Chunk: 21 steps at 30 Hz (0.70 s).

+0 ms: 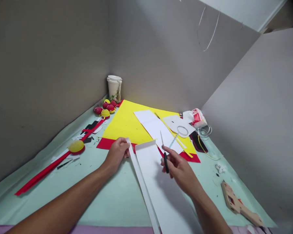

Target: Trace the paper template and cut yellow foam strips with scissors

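Observation:
My left hand (117, 152) pinches the top end of a narrow white paper strip (143, 185) that runs down toward me. My right hand (177, 167) is closed around black-handled scissors (164, 152), blades pointing up and away. Between the two hands lies a wide white paper sheet (161, 185), right beside the strip. Behind them a large yellow sheet (127, 125) rests on a red sheet (107, 143), with more white paper pieces (156, 126) on top.
A paper cup (114, 87) stands in the far corner by red and yellow balls (106, 109). A long red strip (51, 165) and a yellow ball (76, 147) lie at left. A glue gun (236, 203) lies at right, with a red-white packet (196, 117) and wire farther back. Grey walls enclose the mint table.

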Each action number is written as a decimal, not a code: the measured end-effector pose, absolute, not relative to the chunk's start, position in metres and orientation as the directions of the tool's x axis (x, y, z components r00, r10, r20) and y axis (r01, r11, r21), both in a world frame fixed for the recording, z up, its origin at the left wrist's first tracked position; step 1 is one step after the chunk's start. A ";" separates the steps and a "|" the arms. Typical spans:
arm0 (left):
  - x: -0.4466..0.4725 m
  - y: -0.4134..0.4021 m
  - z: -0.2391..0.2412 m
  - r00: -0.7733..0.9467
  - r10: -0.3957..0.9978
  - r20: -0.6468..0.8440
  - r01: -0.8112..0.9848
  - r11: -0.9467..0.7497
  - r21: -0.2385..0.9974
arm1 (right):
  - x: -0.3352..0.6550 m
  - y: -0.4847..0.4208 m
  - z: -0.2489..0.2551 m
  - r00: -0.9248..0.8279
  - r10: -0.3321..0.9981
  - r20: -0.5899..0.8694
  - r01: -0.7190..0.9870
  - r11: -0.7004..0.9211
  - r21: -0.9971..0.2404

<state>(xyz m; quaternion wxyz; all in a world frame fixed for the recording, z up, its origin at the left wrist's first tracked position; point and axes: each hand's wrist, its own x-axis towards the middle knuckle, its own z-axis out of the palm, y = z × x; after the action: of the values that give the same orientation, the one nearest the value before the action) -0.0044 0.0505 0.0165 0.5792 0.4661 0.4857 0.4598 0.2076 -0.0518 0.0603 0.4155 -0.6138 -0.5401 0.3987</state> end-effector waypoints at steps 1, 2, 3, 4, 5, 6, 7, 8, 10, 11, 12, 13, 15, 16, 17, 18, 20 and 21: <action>-0.004 0.050 0.018 0.096 0.987 -0.129 -0.067 0.136 0.988 | 0.215 -0.051 0.060 0.139 0.990 -0.013 0.454 -0.075 -0.888; -0.004 0.049 0.020 0.094 0.988 -0.123 -0.055 0.129 0.990 | 0.220 -0.050 0.059 0.165 0.986 0.013 0.563 -0.083 -0.822; -0.003 0.048 0.022 0.102 0.988 -0.118 -0.040 0.123 0.992 | 0.225 -0.049 0.056 0.180 0.983 0.033 0.646 -0.092 -0.758; -0.003 0.048 0.024 0.117 0.986 -0.115 -0.018 0.118 0.993 | 0.228 -0.048 0.054 0.184 0.982 0.043 0.700 -0.100 -0.707; -0.002 0.048 0.026 0.135 0.984 -0.115 0.015 0.114 0.993 | 0.229 -0.047 0.051 0.180 0.983 0.042 0.730 -0.104 -0.676; -0.001 0.048 0.026 0.152 0.981 -0.116 0.062 0.108 0.992 | 0.230 -0.046 0.049 0.170 0.985 0.033 0.744 -0.106 -0.660; 0.000 0.049 0.027 0.166 0.979 -0.116 0.122 0.097 0.988 | 0.230 -0.045 0.046 0.157 0.987 0.022 0.752 -0.104 -0.651; 0.001 0.050 0.026 0.174 0.978 -0.115 0.191 0.082 0.978 | 0.230 -0.044 0.045 0.144 0.989 0.012 0.758 -0.102 -0.644; 0.004 0.052 0.023 0.175 0.979 -0.102 0.337 0.038 0.941 | 0.230 -0.042 0.042 0.122 0.993 0.001 0.767 -0.094 -0.635; 0.005 0.053 0.022 0.174 0.981 -0.092 0.399 0.015 0.917 | 0.230 -0.041 0.041 0.114 0.994 0.001 0.768 -0.087 -0.634; 0.006 0.054 0.022 0.173 0.982 -0.079 0.445 -0.006 0.895 | 0.230 -0.040 0.041 0.108 0.994 0.006 0.766 -0.079 -0.638; 0.007 0.056 0.024 0.172 0.983 -0.066 0.477 -0.024 0.878 | 0.231 -0.039 0.041 0.106 0.994 0.017 0.759 -0.070 -0.647; 0.008 0.063 0.032 0.160 0.986 -0.037 0.506 -0.050 0.861 | 0.235 -0.038 0.044 0.127 0.990 0.055 0.732 -0.056 -0.679; 0.009 0.069 0.039 0.136 0.991 -0.019 0.509 -0.054 0.859 | 0.238 -0.037 0.046 0.151 0.985 0.081 0.713 -0.052 -0.699; 0.010 0.078 0.046 0.101 0.995 0.015 0.505 -0.064 0.861 | 0.241 -0.036 0.049 0.182 0.977 0.109 0.691 -0.048 -0.721; 0.012 0.090 0.055 0.082 0.995 0.053 0.483 -0.086 0.871 | 0.245 -0.035 0.051 0.215 0.967 0.134 0.668 -0.045 -0.743; 0.015 0.119 0.072 0.042 0.995 0.094 0.409 -0.103 0.907 | 0.253 -0.034 0.055 0.272 0.947 0.170 0.618 -0.036 -0.785; 0.017 0.136 0.080 0.026 0.994 0.109 0.392 -0.111 0.913 | 0.256 -0.033 0.056 0.293 0.939 0.178 0.595 -0.034 -0.803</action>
<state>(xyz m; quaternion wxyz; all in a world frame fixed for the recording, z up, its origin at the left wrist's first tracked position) 0.0167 0.1361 0.0797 0.3616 0.6184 0.5603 0.4159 0.2559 -0.0326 0.0557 0.4155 -0.6884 -0.5573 0.2072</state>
